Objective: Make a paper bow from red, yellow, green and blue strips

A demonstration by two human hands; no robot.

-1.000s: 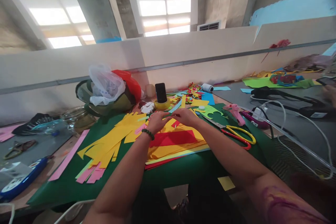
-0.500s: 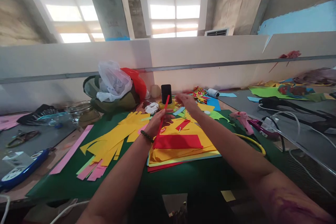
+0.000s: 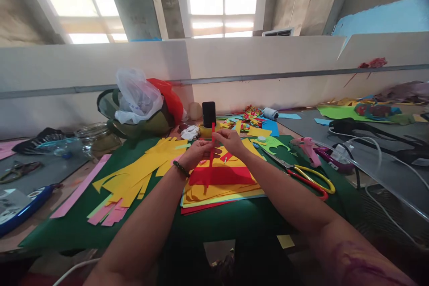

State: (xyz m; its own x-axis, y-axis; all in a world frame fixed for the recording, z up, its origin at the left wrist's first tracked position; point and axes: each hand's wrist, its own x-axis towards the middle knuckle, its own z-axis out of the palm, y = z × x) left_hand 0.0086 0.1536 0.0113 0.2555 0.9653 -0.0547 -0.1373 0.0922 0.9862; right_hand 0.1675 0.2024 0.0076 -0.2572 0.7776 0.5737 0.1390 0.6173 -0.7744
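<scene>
One pink paper strip (image 3: 82, 185) slants along the left side of the green worktop (image 3: 60, 232), with a clear glass jar (image 3: 95, 140) near its upper end. Next come overlapping yellow strips (image 3: 144, 165), with short pink pieces (image 3: 112, 210) at their near end. Behind them sits a dark green bag (image 3: 147, 127) with white plastic (image 3: 137, 98) and red plastic (image 3: 167, 100) bulging out of its top. The left hand (image 3: 198, 154), a beaded bracelet (image 3: 181, 168) at its wrist, grasps a narrow red paper strip (image 3: 212, 154). This strip stands nearly upright at the middle, in front of the yellow sheets (image 3: 228, 190) and the wide red piece (image 3: 231, 176) lying on them. A phone (image 3: 208, 111) stands beyond, by a yellow roll (image 3: 203, 132). The right hand (image 3: 229, 140) pinches the same strip near its top, above the left. Further right, scissors (image 3: 287, 166) lie beside the right forearm, then a pink glue gun (image 3: 308, 148).
</scene>
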